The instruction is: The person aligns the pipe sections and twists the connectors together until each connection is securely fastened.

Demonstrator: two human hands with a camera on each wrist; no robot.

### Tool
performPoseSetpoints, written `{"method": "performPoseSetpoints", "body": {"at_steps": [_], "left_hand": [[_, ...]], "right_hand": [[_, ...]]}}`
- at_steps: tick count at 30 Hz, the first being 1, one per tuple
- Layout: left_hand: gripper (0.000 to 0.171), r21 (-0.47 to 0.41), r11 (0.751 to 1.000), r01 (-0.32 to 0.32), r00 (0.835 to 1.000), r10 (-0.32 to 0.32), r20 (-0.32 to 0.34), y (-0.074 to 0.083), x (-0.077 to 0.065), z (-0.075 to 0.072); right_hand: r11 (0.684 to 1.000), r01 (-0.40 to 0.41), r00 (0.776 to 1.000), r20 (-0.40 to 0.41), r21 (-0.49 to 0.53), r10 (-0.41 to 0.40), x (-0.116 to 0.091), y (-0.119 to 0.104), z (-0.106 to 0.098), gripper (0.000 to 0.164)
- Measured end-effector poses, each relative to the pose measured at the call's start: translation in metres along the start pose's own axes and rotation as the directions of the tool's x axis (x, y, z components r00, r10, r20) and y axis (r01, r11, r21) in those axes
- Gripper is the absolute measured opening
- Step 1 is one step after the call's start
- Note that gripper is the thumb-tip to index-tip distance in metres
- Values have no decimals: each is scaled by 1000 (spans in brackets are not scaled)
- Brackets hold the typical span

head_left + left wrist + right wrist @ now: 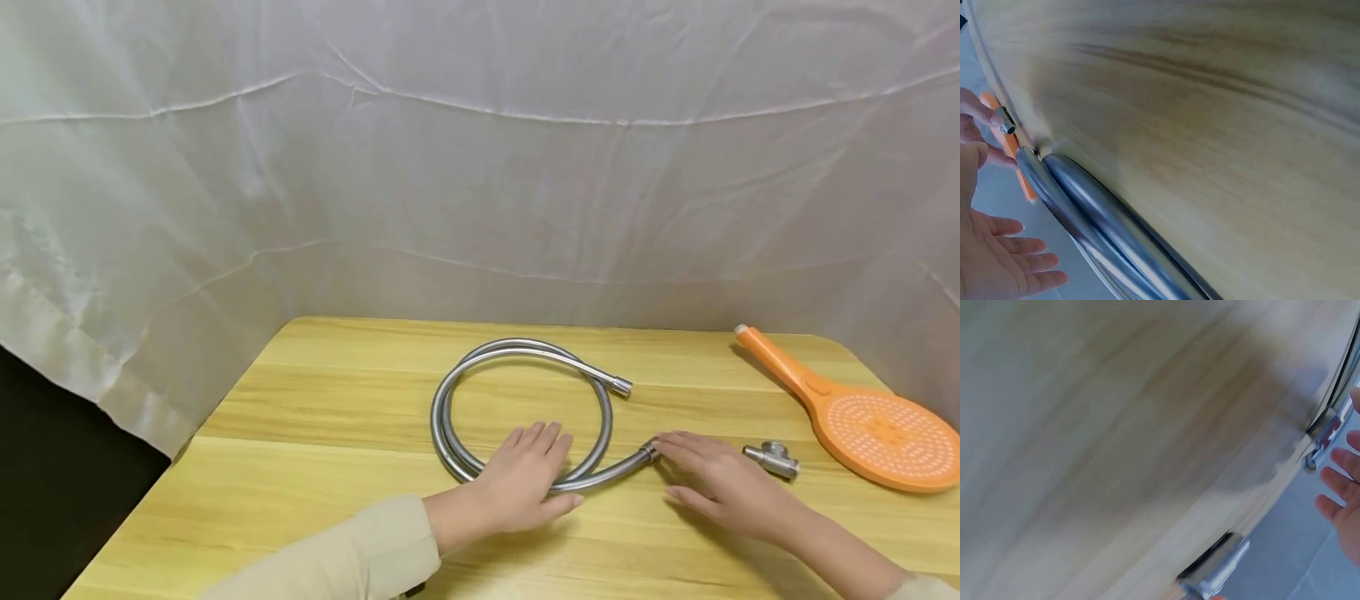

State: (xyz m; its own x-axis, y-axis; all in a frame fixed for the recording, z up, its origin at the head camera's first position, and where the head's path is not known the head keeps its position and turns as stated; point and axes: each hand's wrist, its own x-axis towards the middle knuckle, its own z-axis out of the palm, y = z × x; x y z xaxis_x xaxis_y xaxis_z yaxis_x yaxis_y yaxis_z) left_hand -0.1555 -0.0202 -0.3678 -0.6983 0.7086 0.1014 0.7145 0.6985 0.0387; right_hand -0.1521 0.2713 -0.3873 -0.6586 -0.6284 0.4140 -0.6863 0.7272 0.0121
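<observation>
A coiled metal shower hose (438, 412) lies on the wooden table. My left hand (517, 485) is over the near side of the coil, palm down with fingers extended, and in the left wrist view the fingers (1025, 262) look straight and spread. One hose end (621, 386) points to the back right. By the other end (649, 450) is my right hand (723, 485), its fingertips right at the connector and its fingers fairly straight. The right wrist view has those fingers (1344, 465) beside the hose connector (1324, 428).
Just right of my right hand lies a small chrome T-shaped fitting (776, 460), also in the right wrist view. Farther right is an orange shower head (885, 437), handle toward the back. A pale cloth curtain (480, 192) hangs behind the table (315, 392).
</observation>
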Motion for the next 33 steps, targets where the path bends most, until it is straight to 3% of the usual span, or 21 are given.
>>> {"method": "performPoseSetpoints", "body": {"at_steps": [7,17,33], "left_hand": [[64,24,1000,-16,1000,16,-21,1,10,3],[62,44,999,-28,999,30,-42,6,25,9],[60,103,990,-97,995,99,-11,26,49,11]], "right_hand": [[1000,-22,998,-57,-17,22,-11,12,-5,61],[997,-72,996,-60,-24,71,-22,22,-6,63],[985,-167,981,-106,-42,162,-48,59,-7,77]]}}
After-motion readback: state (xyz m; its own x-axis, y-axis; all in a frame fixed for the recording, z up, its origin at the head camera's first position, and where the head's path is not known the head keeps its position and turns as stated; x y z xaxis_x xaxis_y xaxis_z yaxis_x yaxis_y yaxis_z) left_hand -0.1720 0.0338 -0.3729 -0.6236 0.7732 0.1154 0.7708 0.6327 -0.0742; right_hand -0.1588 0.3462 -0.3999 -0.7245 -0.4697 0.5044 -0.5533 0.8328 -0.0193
